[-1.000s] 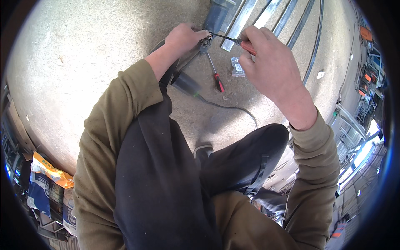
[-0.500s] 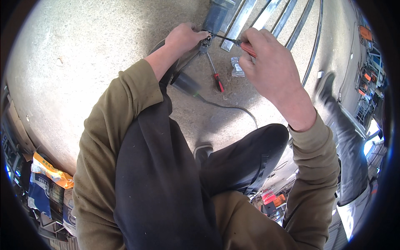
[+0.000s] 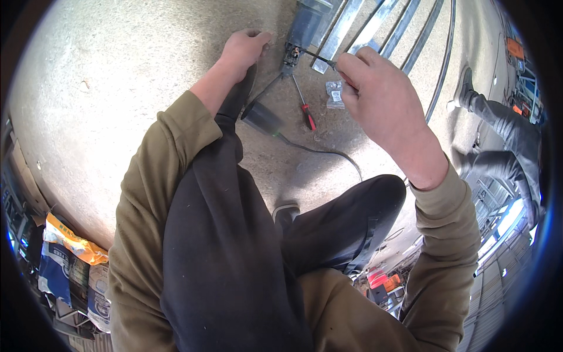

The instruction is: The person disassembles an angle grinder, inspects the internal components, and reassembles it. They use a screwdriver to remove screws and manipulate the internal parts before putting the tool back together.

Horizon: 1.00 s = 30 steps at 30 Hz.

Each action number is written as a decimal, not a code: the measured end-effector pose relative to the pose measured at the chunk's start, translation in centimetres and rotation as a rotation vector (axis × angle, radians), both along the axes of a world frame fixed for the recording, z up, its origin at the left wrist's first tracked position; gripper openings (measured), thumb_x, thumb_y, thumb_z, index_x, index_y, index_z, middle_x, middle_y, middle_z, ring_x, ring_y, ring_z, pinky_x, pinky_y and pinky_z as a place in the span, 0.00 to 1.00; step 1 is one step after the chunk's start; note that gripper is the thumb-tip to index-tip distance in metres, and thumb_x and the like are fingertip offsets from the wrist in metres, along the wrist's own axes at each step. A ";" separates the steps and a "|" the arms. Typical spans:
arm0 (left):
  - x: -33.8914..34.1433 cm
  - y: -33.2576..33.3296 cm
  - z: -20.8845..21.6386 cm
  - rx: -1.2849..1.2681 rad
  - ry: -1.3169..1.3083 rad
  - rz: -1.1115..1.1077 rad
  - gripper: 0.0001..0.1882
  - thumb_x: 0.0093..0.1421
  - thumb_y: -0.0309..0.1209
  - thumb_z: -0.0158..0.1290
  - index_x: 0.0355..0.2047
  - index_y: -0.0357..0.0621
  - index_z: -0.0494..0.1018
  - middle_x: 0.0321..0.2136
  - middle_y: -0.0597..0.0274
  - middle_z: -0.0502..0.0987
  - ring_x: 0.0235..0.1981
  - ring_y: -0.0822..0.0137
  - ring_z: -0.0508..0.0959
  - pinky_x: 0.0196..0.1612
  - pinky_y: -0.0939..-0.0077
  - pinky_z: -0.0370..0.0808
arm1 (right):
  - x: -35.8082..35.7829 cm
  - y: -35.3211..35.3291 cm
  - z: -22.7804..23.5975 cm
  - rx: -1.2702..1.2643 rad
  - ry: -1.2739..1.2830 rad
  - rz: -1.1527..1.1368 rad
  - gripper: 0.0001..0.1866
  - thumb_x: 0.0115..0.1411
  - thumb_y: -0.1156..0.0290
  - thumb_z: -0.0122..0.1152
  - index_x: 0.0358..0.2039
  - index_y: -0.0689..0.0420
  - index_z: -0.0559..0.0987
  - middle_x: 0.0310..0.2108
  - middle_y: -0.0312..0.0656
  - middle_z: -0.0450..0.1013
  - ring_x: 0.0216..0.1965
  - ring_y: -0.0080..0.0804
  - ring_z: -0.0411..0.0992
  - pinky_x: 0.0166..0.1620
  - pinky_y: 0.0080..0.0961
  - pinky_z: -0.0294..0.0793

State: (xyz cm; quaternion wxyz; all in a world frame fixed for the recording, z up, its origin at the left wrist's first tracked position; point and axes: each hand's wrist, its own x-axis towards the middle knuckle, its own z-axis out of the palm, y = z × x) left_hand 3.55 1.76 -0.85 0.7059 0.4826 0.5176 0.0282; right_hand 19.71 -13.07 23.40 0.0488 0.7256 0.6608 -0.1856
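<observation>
My left hand point(image 3: 241, 54) moved off tool internals point(image 3: 291, 57) between hands, half-curled, contents unclear; right hand point(image 3: 380, 97) wraps screwdriver point(image 3: 318, 57), likely steadying tip.

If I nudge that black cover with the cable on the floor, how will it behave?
The black cover would probably roll, given its rounded sides, though the cable at its narrow end may drag. Its even outline suggests a stiff shell.

the power tool point(image 3: 302, 29) lies left of the metal bars point(image 3: 370, 27).
</observation>
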 end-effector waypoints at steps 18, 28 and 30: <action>-1.1 0.7 0.4 -0.205 -0.163 0.221 0.13 0.70 0.37 0.60 0.41 0.38 0.78 0.30 0.65 0.80 0.25 0.77 0.73 0.28 0.80 0.71 | -0.4 0.8 -1.0 0.388 0.002 0.105 0.09 0.68 0.64 0.66 0.42 0.53 0.77 0.27 0.43 0.78 0.28 0.49 0.79 0.31 0.40 0.79; -1.2 0.8 0.3 -0.216 -0.176 0.208 0.14 0.71 0.38 0.59 0.42 0.37 0.79 0.30 0.65 0.80 0.26 0.77 0.72 0.31 0.80 0.71 | -1.0 1.0 -1.2 0.113 -0.070 -0.170 0.11 0.68 0.61 0.62 0.40 0.55 0.75 0.31 0.46 0.79 0.29 0.49 0.82 0.29 0.41 0.81; -1.3 0.8 0.3 -0.231 -0.177 0.215 0.13 0.70 0.37 0.59 0.42 0.37 0.79 0.30 0.65 0.80 0.26 0.77 0.73 0.31 0.79 0.71 | -1.1 0.7 -0.8 0.179 -0.034 -0.064 0.12 0.68 0.61 0.63 0.41 0.55 0.74 0.29 0.45 0.80 0.28 0.48 0.82 0.29 0.41 0.81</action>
